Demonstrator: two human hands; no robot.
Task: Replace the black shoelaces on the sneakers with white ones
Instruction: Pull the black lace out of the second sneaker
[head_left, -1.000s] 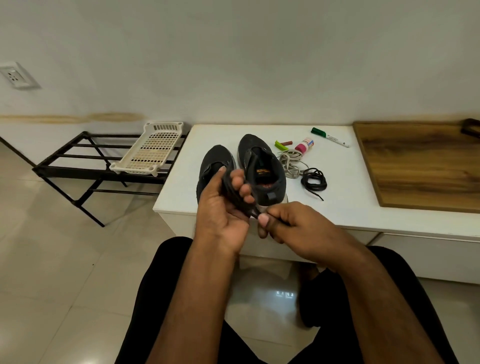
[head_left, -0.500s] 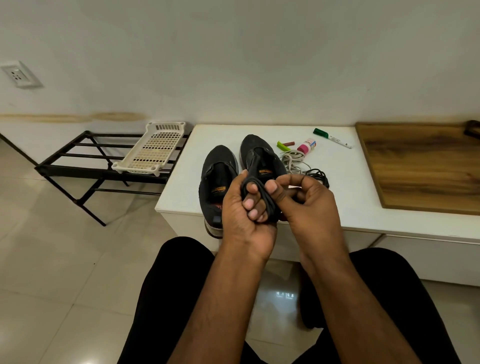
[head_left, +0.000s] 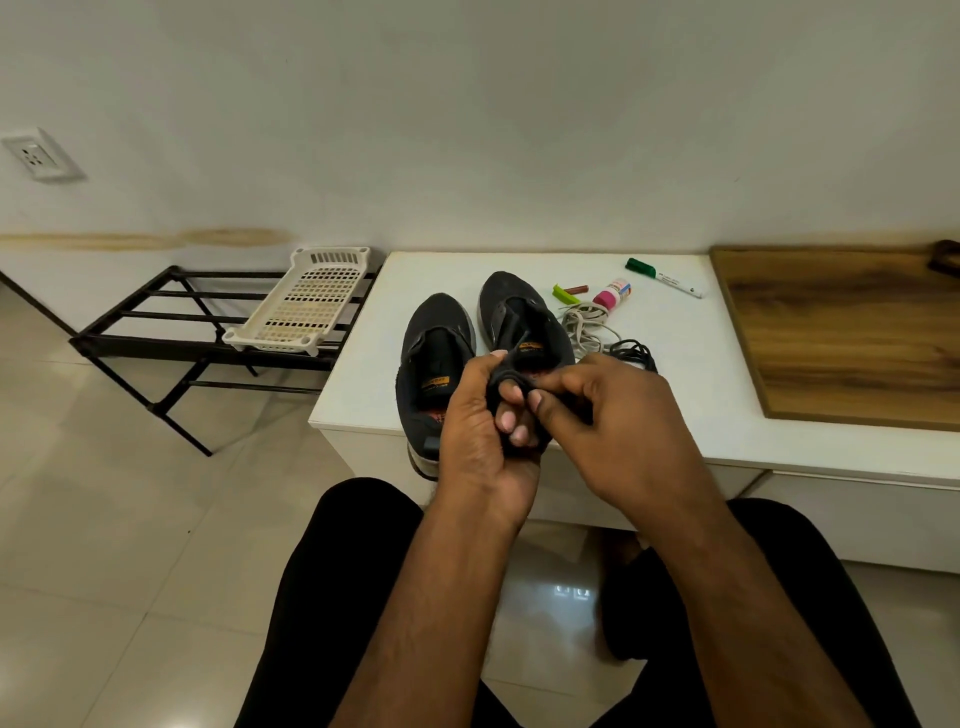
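Nearest, centre: black lace (head_left: 511, 382) bundled over left hand (head_left: 480, 431) fingers, curled round it; right hand (head_left: 618, 421) at 3 o'clock, pinching the wrap. Risk, as judged: coil slipping loose and tangling if the pinch eases. Beyond, 12 o'clock: sneakers (head_left: 436, 364) on white table (head_left: 691, 374), seemingly unlaced. At 1 o'clock: white laces (head_left: 584, 325), second black lace (head_left: 634, 353) alongside

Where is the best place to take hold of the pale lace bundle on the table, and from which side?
Likely best from above: pinch the pale lace bundle at its raised loops in the middle. It lies loose on the white table, with the right sneaker close on one side and the black lace coil close by on the other.
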